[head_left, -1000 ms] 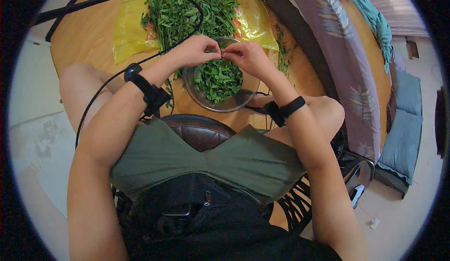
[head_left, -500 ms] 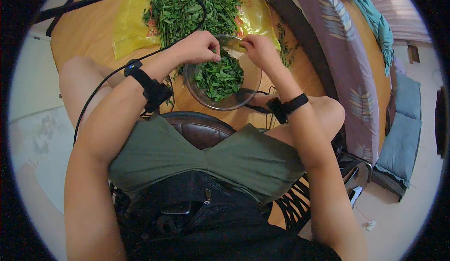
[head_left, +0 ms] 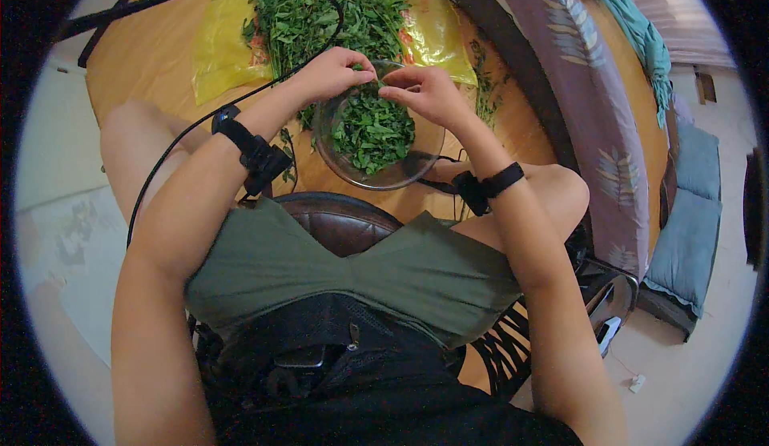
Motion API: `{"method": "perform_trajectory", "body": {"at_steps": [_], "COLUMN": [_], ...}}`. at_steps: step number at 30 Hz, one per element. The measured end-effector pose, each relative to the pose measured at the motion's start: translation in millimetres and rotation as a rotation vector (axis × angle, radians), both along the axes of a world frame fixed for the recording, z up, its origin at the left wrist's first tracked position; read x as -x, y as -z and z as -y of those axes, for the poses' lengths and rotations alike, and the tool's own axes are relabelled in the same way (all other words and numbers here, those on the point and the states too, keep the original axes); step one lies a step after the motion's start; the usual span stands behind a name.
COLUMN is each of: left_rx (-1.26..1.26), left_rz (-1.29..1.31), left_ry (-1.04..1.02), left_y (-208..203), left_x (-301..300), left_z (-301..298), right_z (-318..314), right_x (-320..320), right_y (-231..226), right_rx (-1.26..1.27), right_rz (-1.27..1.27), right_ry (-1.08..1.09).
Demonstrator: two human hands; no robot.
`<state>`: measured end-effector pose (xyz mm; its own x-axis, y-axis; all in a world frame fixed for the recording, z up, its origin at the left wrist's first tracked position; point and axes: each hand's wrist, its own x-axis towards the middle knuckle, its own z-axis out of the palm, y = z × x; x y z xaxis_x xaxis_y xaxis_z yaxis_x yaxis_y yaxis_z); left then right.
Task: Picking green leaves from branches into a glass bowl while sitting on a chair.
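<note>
Two bare hands, near each other above the back of the bowl, fingertips almost meeting. Left hand (head_left: 332, 75): thumb and fingers drawn together. Right hand (head_left: 432, 98): thumb and forefinger bent toward the left. Tiny green bit (head_left: 379, 83) between the fingertips; cannot tell which hand grips it, or how firmly.

Below: clear round bowl (head_left: 432, 130), picked leaves (head_left: 372, 138) heaped inside. Just beyond it, large pile of leafy stems (head_left: 336, 18) on a yellow plastic bag (head_left: 220, 50). Loose sprigs (head_left: 487, 98) to the right, on the wooden surface (head_left: 144, 70).

Black strap on each forearm near the wrist; black cable (head_left: 180, 138) crosses the left forearm. Farther right: leaf-patterned cloth (head_left: 597, 86), then blue-grey cushions (head_left: 685, 234).
</note>
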<state>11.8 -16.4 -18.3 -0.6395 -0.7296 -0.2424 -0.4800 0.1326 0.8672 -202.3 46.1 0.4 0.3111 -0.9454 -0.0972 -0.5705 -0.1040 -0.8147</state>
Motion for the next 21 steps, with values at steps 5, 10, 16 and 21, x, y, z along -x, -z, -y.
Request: {"method": "perform_trajectory", "body": {"at_steps": [5, 10, 16, 21], "left_rx": [0.006, 0.062, 0.124, 0.137], "left_rz": [-0.035, -0.029, -0.117, -0.018], "left_ry": [-0.027, -0.054, -0.041, 0.01], "left_y": [0, 7, 16, 9], "left_x": [2, 4, 5, 7], "left_z": [-2, 0, 2, 0], "right_z": [1, 1, 0, 4], "right_x": [-2, -2, -2, 3], "right_y": [-3, -5, -4, 5], "right_rx": [0.031, 0.028, 0.034, 0.081], "right_rz": [0.03, 0.024, -0.085, 0.01], "right_ry": [0.062, 0.057, 0.06, 0.078]}}
